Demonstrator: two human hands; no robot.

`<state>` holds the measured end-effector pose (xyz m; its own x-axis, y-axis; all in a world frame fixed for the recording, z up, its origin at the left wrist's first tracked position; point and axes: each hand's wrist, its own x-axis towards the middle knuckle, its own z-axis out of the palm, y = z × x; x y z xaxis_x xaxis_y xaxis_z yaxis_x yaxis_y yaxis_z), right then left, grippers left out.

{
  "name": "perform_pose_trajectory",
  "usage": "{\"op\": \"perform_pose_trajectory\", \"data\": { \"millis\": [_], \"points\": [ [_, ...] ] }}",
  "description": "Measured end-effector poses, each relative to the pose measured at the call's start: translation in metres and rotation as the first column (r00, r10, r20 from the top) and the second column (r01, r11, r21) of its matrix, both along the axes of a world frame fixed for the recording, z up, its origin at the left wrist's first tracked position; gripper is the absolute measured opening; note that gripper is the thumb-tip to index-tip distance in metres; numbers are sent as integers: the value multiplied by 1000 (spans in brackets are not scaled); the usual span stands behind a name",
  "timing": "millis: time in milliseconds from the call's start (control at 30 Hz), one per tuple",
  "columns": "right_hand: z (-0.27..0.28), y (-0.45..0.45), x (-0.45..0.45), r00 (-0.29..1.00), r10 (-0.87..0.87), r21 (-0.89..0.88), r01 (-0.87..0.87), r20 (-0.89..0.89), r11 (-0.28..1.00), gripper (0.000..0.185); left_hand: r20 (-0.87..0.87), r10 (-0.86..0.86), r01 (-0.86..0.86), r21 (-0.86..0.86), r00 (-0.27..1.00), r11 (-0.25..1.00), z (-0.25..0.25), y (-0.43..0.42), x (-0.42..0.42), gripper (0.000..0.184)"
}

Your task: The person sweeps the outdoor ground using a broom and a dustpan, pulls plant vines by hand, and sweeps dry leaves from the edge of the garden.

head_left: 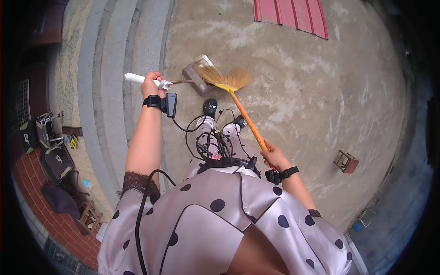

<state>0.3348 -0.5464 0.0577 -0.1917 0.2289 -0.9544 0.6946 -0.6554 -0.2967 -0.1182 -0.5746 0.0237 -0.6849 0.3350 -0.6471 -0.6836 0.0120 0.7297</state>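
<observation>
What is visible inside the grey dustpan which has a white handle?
Fanned, straw-coloured broom bristles spread across part of the dustpan; a pale inner patch shows beside them. Whatever lies beneath the bristles is covered and cannot be seen.

Broom bristles (pixel 234 79) hide part of the dustpan (pixel 200 87), and the top edge crops the red sheet (pixel 293 16).

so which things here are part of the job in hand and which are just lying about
In use:
- straw broom, held in the right hand
- dustpan, its white handle in the left hand

Apparently just lying about:
- small stool
- ribbed red sheet, top edge
</observation>
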Motion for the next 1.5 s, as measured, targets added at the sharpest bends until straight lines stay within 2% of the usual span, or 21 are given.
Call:
{"op": "perform_pose_trajectory", "data": {
  "millis": [100,167,233,333,400,467,500,567,633,700,767,833,900,933,1000,1133,1233,1333,1367,1433,1500],
  "points": [
    [54,17,9,994,-107,32,107,20,994,60,35,119,-119,7,992,993,8,-25,-13,7],
    [60,29,21,987,-158,62,159,-13,985,59,58,202,-205,58,978,977,23,-57,-18,7],
    [53,59,7,997,-66,152,71,-40,986,59,56,203,-207,72,978,976,30,-88,-23,8],
    [-1,108,-44,987,155,368,-157,35,917,59,50,245,-247,42,968,968,26,-119,-26,9],
    [-36,136,-91,913,359,502,-407,194,763,58,28,287,-287,13,958,958,21,-122,-24,9],
    [-77,151,-139,800,481,494,-600,359,629,59,17,329,-329,2,944,944,10,-123,-29,8],
    [-101,147,-152,792,497,489,-610,354,624,59,13,344,-344,-6,939,939,6,-124,-31,8],
    [-146,125,-165,676,565,517,-733,474,442,62,10,349,-349,14,937,937,6,-126,-29,7],
    [-131,81,-163,649,650,408,-758,395,509,65,6,301,-301,7,954,953,-1,-139,-27,5],
    [-129,31,-131,572,745,385,-809,342,445,63,30,390,-390,0,920,921,0,-142,-27,5],
    [-86,1,-117,684,712,237,-727,159,645,61,34,384,-384,15,923,923,-2,-136,-29,5],
    [-54,3,-100,879,476,5,-476,-36,880,60,32,368,-369,21,929,929,0,-135,-29,5],
    [-15,19,-83,933,356,27,-355,-50,935,64,13,369,-369,-6,929,929,1,-135,-27,5],
    [6,31,-73,944,329,25,-328,-13,944,61,12,371,-371,-20,929,929,-2,-137,-28,6],
    [43,51,-47,984,176,-34,-177,-42,984,61,9,365,-364,-33,931,931,-3,-139,-29,8],
    [86,63,1,996,-66,19,67,-56,998,64,8,300,-300,-36,954,953,-16,-149,-35,12],
    [84,67,32,986,-165,108,167,-27,980,65,2,293,-293,-13,956,956,-18,-151,-41,12],
    [49,77,74,979,-204,222,194,21,956,65,-17,215,-215,-37,977,976,-19,-154,-51,12],
    [32,84,87,975,-213,288,189,56,939,64,-24,183,-184,-54,983,982,-19,-155,-54,13],
    [-17,97,104,973,-213,303,179,85,936,65,-44,158,-161,-58,986,985,-17,-151,-55,12],
    [-67,108,103,969,-202,404,130,140,905,56,-74,154,-159,-63,985,985,-19,-151,-59,12]
  ]
}}
